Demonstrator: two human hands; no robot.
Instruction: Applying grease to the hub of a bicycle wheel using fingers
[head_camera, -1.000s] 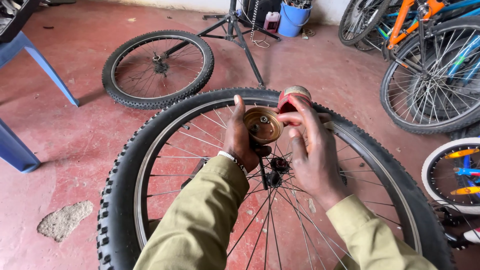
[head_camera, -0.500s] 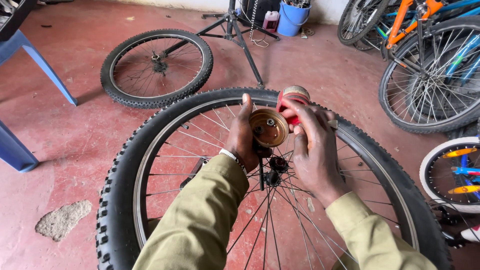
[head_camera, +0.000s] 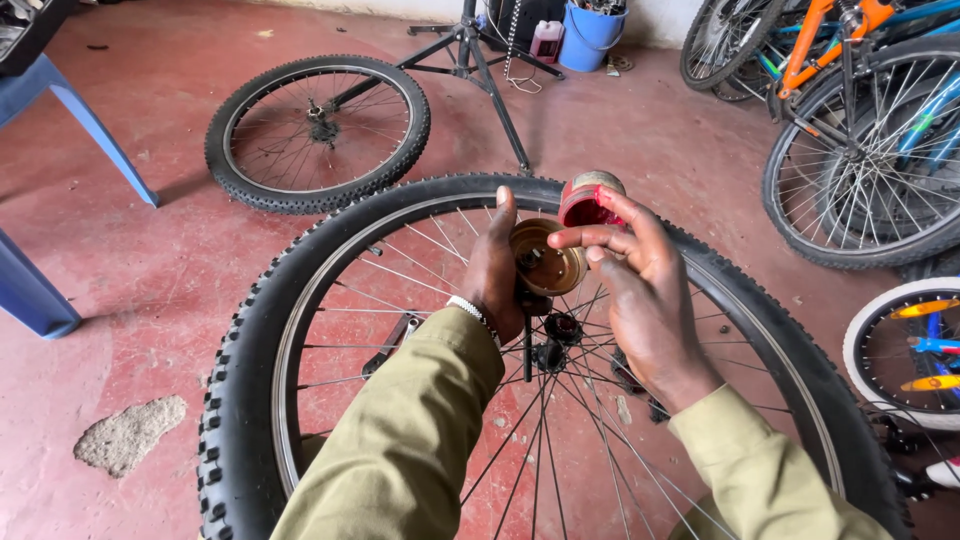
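Little change since half a second ago: both hands stay raised over the hub (head_camera: 550, 352) of the big knobby wheel (head_camera: 250, 400), right index finger now stretched further across the brass-coloured round part (head_camera: 545, 262).
Left hand (head_camera: 492, 275) has its fingers closed around that brass part, thumb pointing up at 12 o'clock, holding it just above the hub.
Right hand (head_camera: 640, 295) grips a small red tub (head_camera: 585, 200) between thumb and far fingers, at 1 o'clock from the brass part, just beside it; index fingertip touching the part's rim.
Olive sleeves (head_camera: 410, 430) cover the lower spokes.

Around: the wheel lies flat on the red floor (head_camera: 150, 270).
Smaller wheel (head_camera: 318, 130) lies at 11 o'clock, well apart.
Black stand legs (head_camera: 490, 70) at 12 o'clock, blue bucket (head_camera: 592, 35) behind them.
Bicycles (head_camera: 860, 130) at 2 o'clock, white-tyred small wheel (head_camera: 905, 350) at 3 o'clock.
Blue chair legs (head_camera: 40, 200) at 9 o'clock.
Grey patch in the floor (head_camera: 128, 435) at 8 o'clock.
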